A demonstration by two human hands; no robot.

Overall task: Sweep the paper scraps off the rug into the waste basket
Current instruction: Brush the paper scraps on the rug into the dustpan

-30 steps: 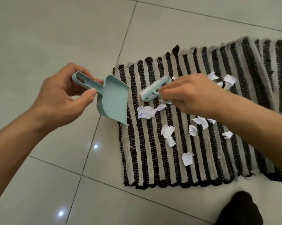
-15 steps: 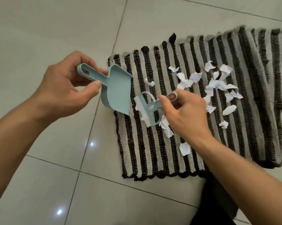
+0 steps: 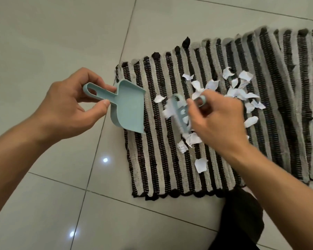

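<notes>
Several scraps (image 3: 193,139) under brush-holding fingers (image 3: 202,112).

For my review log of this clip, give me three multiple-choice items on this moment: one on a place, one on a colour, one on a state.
1. Where does the dustpan's open front edge rest?
A. At the rug's left edge
B. In a basket
C. On the rug's far right corner

2. What colour are the dustpan and brush?
A. Red
B. Pale blue-green
C. Black

3. What is inside the dustpan?
A. A heap of scraps
B. Nothing
C. The brush

Answers:
1. A: the left hand holds the dustpan tilted, its front lip at the left border of the rug.
2. B: both the dustpan and the brush in the right hand are pale blue-green.
3. B: the pan's inside shows bare, while the paper scraps lie on the rug.
</notes>
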